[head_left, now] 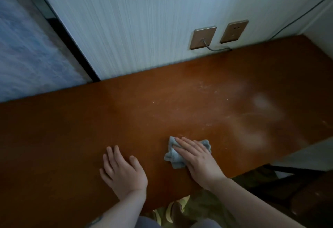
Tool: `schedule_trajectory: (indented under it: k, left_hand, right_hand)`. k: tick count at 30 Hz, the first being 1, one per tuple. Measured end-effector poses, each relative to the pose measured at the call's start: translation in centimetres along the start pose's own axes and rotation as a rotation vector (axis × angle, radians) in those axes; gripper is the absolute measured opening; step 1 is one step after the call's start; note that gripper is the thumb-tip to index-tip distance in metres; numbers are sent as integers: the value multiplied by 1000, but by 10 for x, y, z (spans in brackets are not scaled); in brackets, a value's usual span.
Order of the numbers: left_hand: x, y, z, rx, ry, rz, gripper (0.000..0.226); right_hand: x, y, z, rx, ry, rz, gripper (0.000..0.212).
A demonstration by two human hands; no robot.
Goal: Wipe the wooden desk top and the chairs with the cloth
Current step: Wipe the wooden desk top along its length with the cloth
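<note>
A: Where is the cloth (175,156)?
B: It lies crumpled on the wooden desk top (72,128), near the front edge. The right hand (197,159) presses flat on it, fingers straight.
A: And the left hand (122,171)?
B: Spread flat on the bare wood just beside the cloth, holding nothing.

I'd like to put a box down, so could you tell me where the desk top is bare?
Most of the desk top is bare: left of the left hand, and between the cloth and wall. Only the near edge is occupied.
</note>
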State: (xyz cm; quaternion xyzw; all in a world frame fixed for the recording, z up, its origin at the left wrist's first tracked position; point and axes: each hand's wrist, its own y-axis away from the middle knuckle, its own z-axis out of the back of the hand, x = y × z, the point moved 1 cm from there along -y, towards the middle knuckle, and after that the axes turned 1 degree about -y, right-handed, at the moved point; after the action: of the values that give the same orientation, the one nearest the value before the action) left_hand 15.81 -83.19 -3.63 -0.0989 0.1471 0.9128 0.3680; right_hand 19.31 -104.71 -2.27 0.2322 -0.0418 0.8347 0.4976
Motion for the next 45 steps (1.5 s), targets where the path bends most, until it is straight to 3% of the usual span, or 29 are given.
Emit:
schedule_trajectory:
  k: [3,5,10,12,16,17,21,23,25,29,31,33,37,42,43,45]
  left_hand:
    - [-4,1,-2,-18,-60,19,55]
    - [-15,0,-3,-13,-35,63,56]
    - [-46,-3,-12,-8,-5,250,60]
    - [-47,-3,-15,-33,-38,254,61]
    - [-47,-3,-18,-65,-28,247,60]
    - [-47,-2,-18,-73,-27,249,60]
    - [-45,-4,-20,-86,-21,251,60]
    - [-45,-4,-21,-89,-30,241,60]
    - [-45,-4,-22,-94,-30,238,60]
    - [-44,-4,-24,-123,-7,240,58]
    - [-44,-5,-24,-133,4,235,61]
    - [-42,-6,-24,-148,16,212,65]
    - [-41,-4,-23,-147,32,228,57]
    - [-42,-3,-23,-171,69,225,56]
    - [-41,-3,-24,-177,75,227,55]
    - [-39,-5,-24,-190,112,228,53]
  right_hand:
    - [32,-4,-27,-228,-153,-281,61]
    - [48,10,-34,-266,-184,-271,68]
    - [-14,31,15,292,-62,238,66]
    - [-35,13,23,227,3,240,66]
    - [-20,-20,2,-81,-86,-49,67]
    - [-15,-19,-5,-115,-114,-49,67]
    - [-27,20,-6,150,-20,372,69]
    - [-46,19,6,215,51,474,68]
    - [-51,-5,9,120,58,394,71]
    - [-11,-56,-1,-221,-20,-68,61]
    - [16,-49,-13,-259,23,26,53]
    - [27,-25,-21,-187,74,226,50]
    - [-1,-36,-12,-76,146,439,58]
    - [8,-96,-4,-273,90,-72,63]
    - [19,-92,-9,-282,96,-79,64]
    - [40,-74,-22,-233,105,89,66]
